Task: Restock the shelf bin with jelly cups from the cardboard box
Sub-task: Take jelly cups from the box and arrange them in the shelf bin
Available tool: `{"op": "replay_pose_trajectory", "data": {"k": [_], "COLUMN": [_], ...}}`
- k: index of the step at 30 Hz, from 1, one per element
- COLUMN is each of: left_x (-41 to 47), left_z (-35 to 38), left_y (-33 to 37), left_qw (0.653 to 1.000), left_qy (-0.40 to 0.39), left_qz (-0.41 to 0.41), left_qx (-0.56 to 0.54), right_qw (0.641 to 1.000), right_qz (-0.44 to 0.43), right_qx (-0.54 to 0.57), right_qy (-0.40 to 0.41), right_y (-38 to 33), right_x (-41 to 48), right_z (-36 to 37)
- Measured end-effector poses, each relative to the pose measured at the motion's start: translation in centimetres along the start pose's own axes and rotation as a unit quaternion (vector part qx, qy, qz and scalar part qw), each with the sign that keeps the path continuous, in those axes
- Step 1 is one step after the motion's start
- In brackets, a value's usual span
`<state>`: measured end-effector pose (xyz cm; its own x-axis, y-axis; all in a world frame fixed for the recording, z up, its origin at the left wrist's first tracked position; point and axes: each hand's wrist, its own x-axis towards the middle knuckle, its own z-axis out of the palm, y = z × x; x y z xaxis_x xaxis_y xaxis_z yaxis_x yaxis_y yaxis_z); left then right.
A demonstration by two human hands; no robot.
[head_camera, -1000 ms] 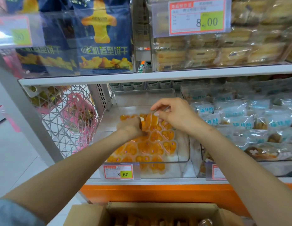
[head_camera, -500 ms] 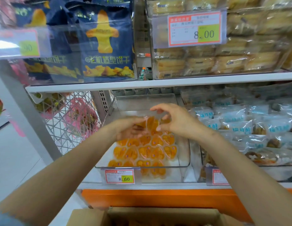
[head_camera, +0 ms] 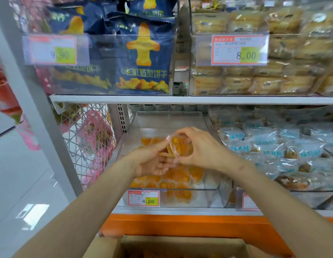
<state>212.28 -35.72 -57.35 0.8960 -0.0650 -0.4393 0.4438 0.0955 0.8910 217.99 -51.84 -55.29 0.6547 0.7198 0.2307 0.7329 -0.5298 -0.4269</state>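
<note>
Holding a handful of jelly cups (head_camera: 177,146) between them, both hands hover over the middle of the clear shelf bin (head_camera: 167,119). The right hand (head_camera: 201,148) has its fingers curled over the top of the cups and its thumb beneath, gripping them. The left hand (head_camera: 152,162) is palm up, with thumb and fingers closed on the same cups from the left. The cups stand on edge, orange under clear film; the lid print is too small to read.

Loose jelly cups (head_camera: 180,175) lie in the bin's front half, partly hidden by both wrists. The price tag (head_camera: 143,200) on the bin front reads 8.60. An upper shelf board (head_camera: 180,100) overhangs the bin.

Just right, a neighbouring bin holds pale blue wrapped snacks (head_camera: 270,146). To the left stands a white wire mesh panel (head_camera: 87,146).

On the upper shelf, dark blue biscuit bags (head_camera: 145,58) show "机造型饼干", with a tag (head_camera: 52,51) reading 9.90. Wrapped cakes (head_camera: 255,82) carry a tag (head_camera: 240,50) reading 8.00.

The open cardboard box (head_camera: 180,243) sits at the lower edge of the view, below the orange shelf base (head_camera: 180,224). Its contents are blurred.
</note>
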Motion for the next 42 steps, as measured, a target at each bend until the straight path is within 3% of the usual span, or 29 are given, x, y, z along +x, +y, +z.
{"op": "replay_pose_trajectory", "data": {"k": [1,3,5,10,16,22,29,37,40,42], "left_x": [0.0,0.7,1.8,3.5,3.9,3.7,4.5,4.6,4.2,3.5], "left_z": [0.1,-0.4,-1.2,-1.6,-1.6,-2.1,-1.1,-1.8,-2.9,-3.7], "left_y": [0.2,0.2,0.4,0.1,0.0,0.3,-0.9,-1.6,-0.8,0.0], "left_qw": [0.995,0.95,0.915,0.91,0.906,0.917,0.903,0.864,0.855,0.847], "left_qy": [0.049,0.167,0.207,0.133,0.108,0.114,0.105,0.12,0.168,0.195], "left_qz": [0.038,0.139,0.193,0.235,0.255,0.241,0.221,0.183,0.202,0.234], "left_qx": [0.079,0.224,0.286,0.314,0.319,0.297,0.352,0.453,0.448,0.436], "right_qw": [0.999,0.992,0.973,0.906,0.867,0.823,0.865,0.867,0.939,0.963], "right_qz": [0.02,0.061,0.087,0.123,0.158,0.124,0.064,0.042,0.111,0.164], "right_qx": [-0.021,-0.055,-0.095,-0.173,-0.208,-0.253,-0.292,-0.364,-0.269,-0.196], "right_qy": [-0.018,-0.091,-0.192,-0.366,-0.425,-0.493,-0.403,-0.337,-0.184,-0.09], "right_y": [0.1,0.1,0.0,0.4,1.7,2.0,3.1,2.7,3.3,4.0], "right_x": [0.2,0.8,1.6,3.0,3.8,4.0,3.0,3.4,6.1,7.9], "right_z": [-0.7,-2.1,-3.0,-2.0,1.0,2.7,3.9,3.8,2.3,2.3]}}
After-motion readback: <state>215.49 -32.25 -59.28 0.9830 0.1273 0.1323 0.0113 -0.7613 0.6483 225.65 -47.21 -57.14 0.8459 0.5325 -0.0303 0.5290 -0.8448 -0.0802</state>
